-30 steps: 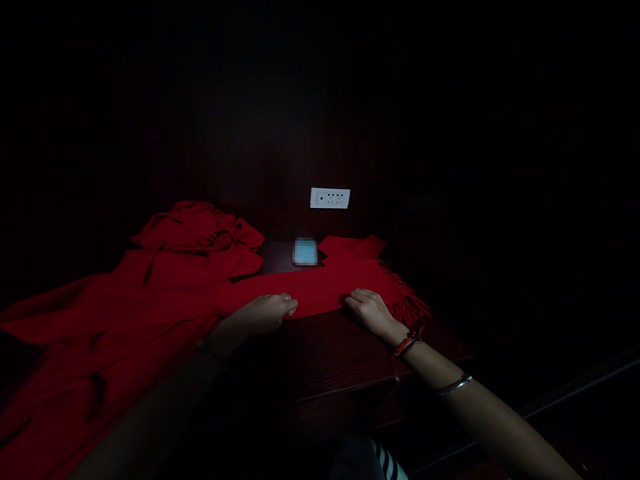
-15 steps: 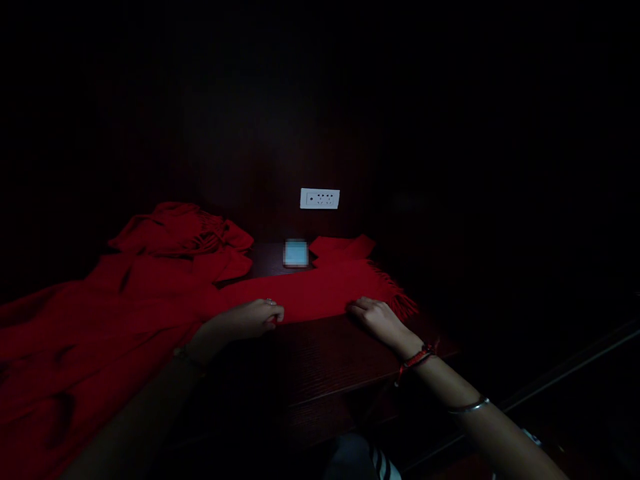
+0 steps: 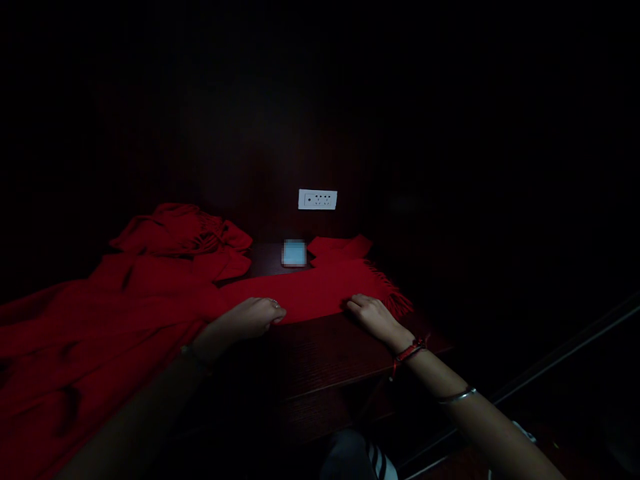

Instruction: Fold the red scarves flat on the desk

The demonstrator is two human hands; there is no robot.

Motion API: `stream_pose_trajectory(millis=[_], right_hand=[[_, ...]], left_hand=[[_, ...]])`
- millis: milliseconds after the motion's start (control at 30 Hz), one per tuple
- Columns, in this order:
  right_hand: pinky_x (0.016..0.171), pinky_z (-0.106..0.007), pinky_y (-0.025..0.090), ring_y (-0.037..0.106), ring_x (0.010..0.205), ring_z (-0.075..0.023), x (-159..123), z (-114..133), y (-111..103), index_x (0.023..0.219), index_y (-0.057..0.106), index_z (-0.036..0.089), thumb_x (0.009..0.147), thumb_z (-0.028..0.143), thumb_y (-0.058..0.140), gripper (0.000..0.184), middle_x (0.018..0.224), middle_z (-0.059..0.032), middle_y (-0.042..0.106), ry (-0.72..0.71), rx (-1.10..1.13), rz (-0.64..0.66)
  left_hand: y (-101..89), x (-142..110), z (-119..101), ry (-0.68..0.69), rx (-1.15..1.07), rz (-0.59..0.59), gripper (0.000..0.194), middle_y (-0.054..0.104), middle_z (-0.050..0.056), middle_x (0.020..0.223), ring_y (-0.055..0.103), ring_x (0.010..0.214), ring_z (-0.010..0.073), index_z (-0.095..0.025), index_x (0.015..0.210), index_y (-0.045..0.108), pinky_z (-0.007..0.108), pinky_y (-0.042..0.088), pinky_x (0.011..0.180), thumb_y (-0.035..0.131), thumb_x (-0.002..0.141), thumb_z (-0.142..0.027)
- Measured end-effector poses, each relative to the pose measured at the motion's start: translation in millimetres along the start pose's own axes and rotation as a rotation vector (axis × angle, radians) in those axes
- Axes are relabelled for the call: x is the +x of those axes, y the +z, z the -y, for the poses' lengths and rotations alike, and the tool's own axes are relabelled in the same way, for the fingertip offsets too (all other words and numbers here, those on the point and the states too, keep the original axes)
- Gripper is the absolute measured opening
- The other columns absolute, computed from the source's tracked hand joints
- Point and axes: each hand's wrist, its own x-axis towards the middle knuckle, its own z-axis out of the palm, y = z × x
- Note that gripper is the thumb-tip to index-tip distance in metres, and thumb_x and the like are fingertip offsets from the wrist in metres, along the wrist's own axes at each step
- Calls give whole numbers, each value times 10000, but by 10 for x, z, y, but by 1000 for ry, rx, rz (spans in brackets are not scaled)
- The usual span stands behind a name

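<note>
A red scarf (image 3: pixel 320 287) lies across the dark wooden surface, a long flat strip with a fringe at its right end. My left hand (image 3: pixel 257 315) is closed on its near edge, left of the middle, with a ring showing on one finger. Farther right, my right hand (image 3: pixel 370 313) has bent fingers closed at the same edge, close to the fringe; the fingertips are partly in shadow. Toward the left, the red cloth spreads into a wide, loose, wrinkled heap (image 3: pixel 125 293) that reaches the bottom left of the view.
A small pale-blue blurred rectangle (image 3: pixel 294 253) lies behind the scarf. Beside it is a folded red piece (image 3: pixel 340 247). A white socket plate (image 3: pixel 317 199) is on the dark back wall. The wooden tabletop (image 3: pixel 320 360) has its front edge near my knee (image 3: pixel 350 457). Much is too dark to make out.
My left hand has shifted slightly right and its fingers have curled over the edge. The right hand has hardly moved on the cloth; the view has shifted a little. The scarf lies as before.
</note>
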Motion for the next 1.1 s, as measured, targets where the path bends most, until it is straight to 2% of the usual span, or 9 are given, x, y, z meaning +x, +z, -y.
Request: stream_pose_trajectory(millis=[233, 467, 600, 700, 833, 1100], right_hand=[[810, -310, 365, 499, 892, -161, 13, 45, -37, 1104, 520, 204, 863, 206, 407, 266, 963, -66, 572, -95, 133, -82], [751, -275, 382, 506, 829, -145, 203, 209, -23, 1014, 570, 183, 871, 221, 393, 231, 889, -57, 589, -238, 155, -86], [742, -280, 383, 516, 802, -150, 245, 227, 14, 1031, 562, 167, 865, 200, 403, 232, 867, -63, 596, -237, 114, -102], [741, -283, 384, 519, 789, -154, 250, 224, 19, 1028, 565, 158, 854, 186, 425, 225, 862, -63, 602, -199, 115, -123], [725, -282, 387, 518, 763, -155, 247, 228, 22, 993, 583, 153, 849, 182, 433, 210, 840, -61, 601, -167, 117, -136], [742, -278, 394, 519, 809, -150, 174, 231, 17, 1001, 574, 161, 865, 195, 402, 223, 873, -63, 590, -250, 117, -110]], left_hand=[[-33, 4, -43, 9, -62, -12, 339, 592, 8, 877, 532, 823, 159, -244, 928, 535, 232, 370, 674, 414, 683, -43], [-56, 43, -48, 27, -54, -39, 165, 562, 25, 945, 531, 848, 162, -209, 896, 553, 243, 387, 733, 484, 746, -208], [-30, 81, -96, 21, 25, -42, 186, 567, 26, 955, 534, 869, 164, -215, 944, 541, 242, 393, 725, 462, 776, -208], [2, 106, -113, -17, 100, -50, 178, 584, 29, 898, 548, 829, 163, -208, 919, 545, 244, 399, 683, 418, 801, -169], [19, 108, -124, -11, 149, -61, 175, 582, 33, 934, 553, 841, 171, -212, 908, 547, 248, 406, 658, 414, 807, -159], [-15, 85, -187, 36, 182, -42, 210, 574, 30, 916, 547, 819, 169, -214, 890, 547, 240, 402, 619, 418, 765, -105]])
